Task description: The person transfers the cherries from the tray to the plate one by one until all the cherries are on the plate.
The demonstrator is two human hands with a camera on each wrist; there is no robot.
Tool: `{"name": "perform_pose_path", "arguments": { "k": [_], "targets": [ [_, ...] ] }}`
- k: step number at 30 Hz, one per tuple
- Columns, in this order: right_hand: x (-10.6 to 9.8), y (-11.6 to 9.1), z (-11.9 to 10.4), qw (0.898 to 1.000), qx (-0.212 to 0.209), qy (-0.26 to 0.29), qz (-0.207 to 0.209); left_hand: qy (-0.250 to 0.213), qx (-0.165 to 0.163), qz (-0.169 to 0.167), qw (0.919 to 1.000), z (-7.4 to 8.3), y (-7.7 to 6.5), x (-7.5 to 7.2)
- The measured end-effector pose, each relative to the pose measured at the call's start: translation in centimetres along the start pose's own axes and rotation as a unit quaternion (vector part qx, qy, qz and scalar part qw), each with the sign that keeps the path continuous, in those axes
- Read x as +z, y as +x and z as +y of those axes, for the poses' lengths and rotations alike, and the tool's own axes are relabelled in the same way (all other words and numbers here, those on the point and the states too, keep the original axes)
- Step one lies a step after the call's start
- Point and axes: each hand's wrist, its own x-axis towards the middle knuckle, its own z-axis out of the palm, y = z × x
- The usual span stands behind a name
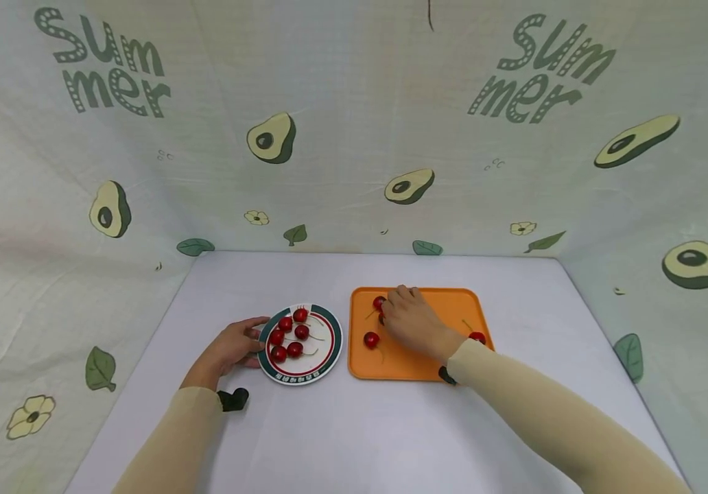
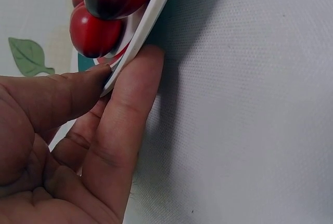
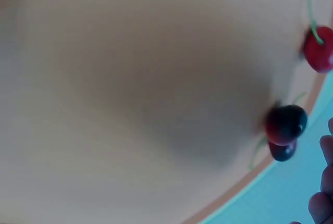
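My left hand (image 1: 237, 346) pinches the left rim of a round plate (image 1: 323, 367) with a green band. In the left wrist view, the thumb lies over the rim and fingers (image 2: 127, 109) are beneath it. Several red cherries with stems (image 1: 295, 349) sit on the plate. An orange tray (image 1: 403, 367) lies right of it. Over its far left part, my right hand (image 1: 416, 322) reaches down beside cherries (image 1: 379, 302). In the right wrist view, its fingertips (image 3: 321, 208) show at the edge, apart from the dark red cherries (image 3: 286, 124). Nothing is seen held there.
Another cherry (image 1: 371, 339) lies near the tray's left side, and one more (image 1: 477, 337) by its right edge, partly behind the right forearm. The white table (image 1: 304, 439) is backed by an avocado-print cloth (image 1: 341, 103).
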Motion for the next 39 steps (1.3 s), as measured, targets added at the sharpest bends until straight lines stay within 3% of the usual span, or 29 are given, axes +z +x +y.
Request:
{"name": "perform_pose_path", "arguments": {
  "k": [9, 16, 28, 39],
  "targets": [
    [0.9, -2.7, -2.0, 0.999, -0.015, 0.035, 0.008, -0.005, -0.008, 0.001, 1.0, 0.1, -0.3, -0.3],
    [1.3, -3.2, -3.6, 0.998, -0.005, 0.053, -0.034, -0.002, -0.006, 0.002, 1.0, 0.2, -0.3, -0.1],
    [2.0, -4.0, -2.6, 0.999, 0.01, 0.047, 0.002, -0.006, -0.009, 0.003, 0.9999, 0.1, -0.1, 0.0],
    [2.5, -3.8, -2.3, 0.998, 0.023, 0.058, -0.014, -0.006, -0.009, 0.005, 0.9999, 0.1, -0.1, 0.1]
  ]
}}
